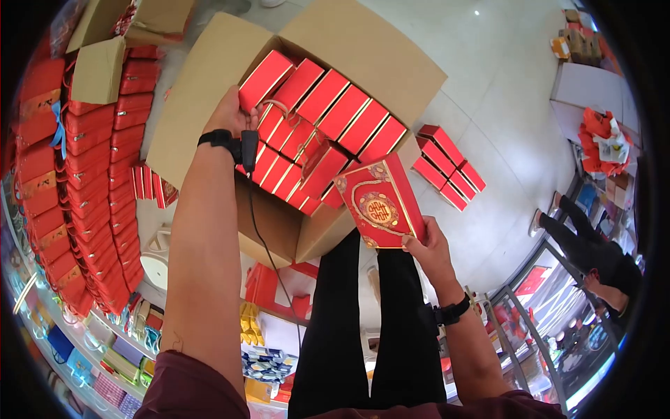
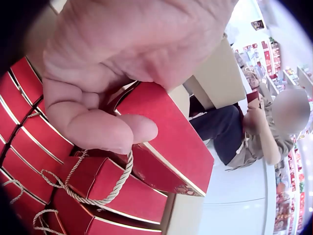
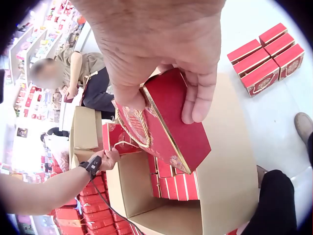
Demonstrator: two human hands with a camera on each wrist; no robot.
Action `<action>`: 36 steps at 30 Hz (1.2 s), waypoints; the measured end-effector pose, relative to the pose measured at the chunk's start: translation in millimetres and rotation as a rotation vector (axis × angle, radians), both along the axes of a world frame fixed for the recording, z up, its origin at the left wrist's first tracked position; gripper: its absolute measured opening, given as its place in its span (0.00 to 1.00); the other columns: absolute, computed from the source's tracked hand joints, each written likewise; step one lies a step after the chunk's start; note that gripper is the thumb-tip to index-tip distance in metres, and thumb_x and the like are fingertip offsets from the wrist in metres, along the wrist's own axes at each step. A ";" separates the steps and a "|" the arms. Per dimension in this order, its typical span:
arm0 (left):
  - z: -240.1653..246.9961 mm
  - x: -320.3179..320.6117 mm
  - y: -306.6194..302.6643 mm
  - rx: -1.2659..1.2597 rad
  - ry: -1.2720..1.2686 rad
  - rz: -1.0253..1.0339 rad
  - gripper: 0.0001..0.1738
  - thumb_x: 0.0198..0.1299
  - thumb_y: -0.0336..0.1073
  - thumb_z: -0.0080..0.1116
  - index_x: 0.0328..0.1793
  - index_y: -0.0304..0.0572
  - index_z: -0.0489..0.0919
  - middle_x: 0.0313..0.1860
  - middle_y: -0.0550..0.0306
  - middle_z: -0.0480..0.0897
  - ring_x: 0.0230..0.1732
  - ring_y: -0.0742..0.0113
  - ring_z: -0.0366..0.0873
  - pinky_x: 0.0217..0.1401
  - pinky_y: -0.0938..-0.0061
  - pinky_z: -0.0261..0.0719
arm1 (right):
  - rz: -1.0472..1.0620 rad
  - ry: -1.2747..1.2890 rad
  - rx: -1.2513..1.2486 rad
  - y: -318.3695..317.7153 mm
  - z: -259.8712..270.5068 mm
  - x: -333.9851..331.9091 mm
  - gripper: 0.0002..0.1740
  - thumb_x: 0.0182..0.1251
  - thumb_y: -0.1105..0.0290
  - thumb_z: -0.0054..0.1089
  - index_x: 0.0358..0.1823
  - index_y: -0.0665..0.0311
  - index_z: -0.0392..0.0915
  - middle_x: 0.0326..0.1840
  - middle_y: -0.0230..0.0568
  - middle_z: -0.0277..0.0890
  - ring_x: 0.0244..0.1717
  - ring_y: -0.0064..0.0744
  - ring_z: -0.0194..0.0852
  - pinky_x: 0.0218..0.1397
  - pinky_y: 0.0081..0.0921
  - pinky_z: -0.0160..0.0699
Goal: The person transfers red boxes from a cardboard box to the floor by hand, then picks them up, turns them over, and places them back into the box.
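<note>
A large cardboard carton stands open on the floor, packed with rows of red gift boxes. At its upper left corner in the head view, my left hand grips a red gift box that sits tilted on the others. A twisted gold cord handle hangs by its fingertips. Outside the carton's near right side, my right hand holds another red gift box between thumb and fingers. Its front carries a gold double-happiness emblem and a cord handle, turned up toward the head camera.
Several red gift boxes stand grouped on the floor to the right. Stacked red bags line the left side. A white stool stands near them. One person sits beyond the carton; another person stands at the right.
</note>
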State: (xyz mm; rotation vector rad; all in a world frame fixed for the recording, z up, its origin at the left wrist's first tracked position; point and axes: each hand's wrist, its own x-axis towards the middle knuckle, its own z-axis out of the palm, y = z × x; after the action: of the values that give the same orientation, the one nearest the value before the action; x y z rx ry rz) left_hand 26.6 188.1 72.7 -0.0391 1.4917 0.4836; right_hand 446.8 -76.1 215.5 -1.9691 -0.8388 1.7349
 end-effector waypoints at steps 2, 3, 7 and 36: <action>-8.3 11.4 13.7 0.012 0.068 -0.037 0.22 0.73 0.55 0.42 0.45 0.48 0.79 0.23 0.59 0.82 0.16 0.78 0.72 0.17 0.79 0.74 | -0.018 0.002 -0.003 3.6 1.9 -1.9 0.22 0.67 0.69 0.67 0.58 0.70 0.71 0.47 0.36 0.78 0.43 0.19 0.78 0.48 0.20 0.80; -10.7 17.5 18.9 0.037 0.103 -0.076 0.21 0.73 0.55 0.41 0.44 0.49 0.78 0.22 0.59 0.81 0.16 0.78 0.72 0.17 0.79 0.73 | -0.035 0.014 -0.005 4.3 2.9 -3.4 0.23 0.67 0.69 0.68 0.58 0.70 0.71 0.47 0.36 0.78 0.43 0.19 0.77 0.49 0.21 0.80; -25.5 38.6 25.8 0.067 0.213 -0.102 0.21 0.74 0.56 0.42 0.40 0.52 0.77 0.19 0.64 0.78 0.15 0.79 0.69 0.15 0.81 0.65 | -0.069 0.052 -0.023 1.1 -4.8 -2.9 0.24 0.66 0.69 0.68 0.59 0.70 0.70 0.49 0.36 0.78 0.46 0.19 0.76 0.52 0.21 0.79; 98.8 64.8 -235.6 0.198 -0.237 -0.034 0.41 0.72 0.67 0.53 0.75 0.40 0.71 0.67 0.51 0.79 0.68 0.61 0.78 0.69 0.61 0.80 | -0.071 0.492 -0.332 27.3 -11.7 -84.4 0.27 0.73 0.54 0.64 0.59 0.72 0.74 0.45 0.42 0.82 0.41 0.31 0.87 0.46 0.26 0.86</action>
State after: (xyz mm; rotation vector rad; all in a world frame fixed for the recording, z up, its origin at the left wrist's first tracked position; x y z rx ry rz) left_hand 91.5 -47.5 171.5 0.0821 1.2057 0.5769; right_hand 362.4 -48.8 203.8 -1.6043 -0.3239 2.2898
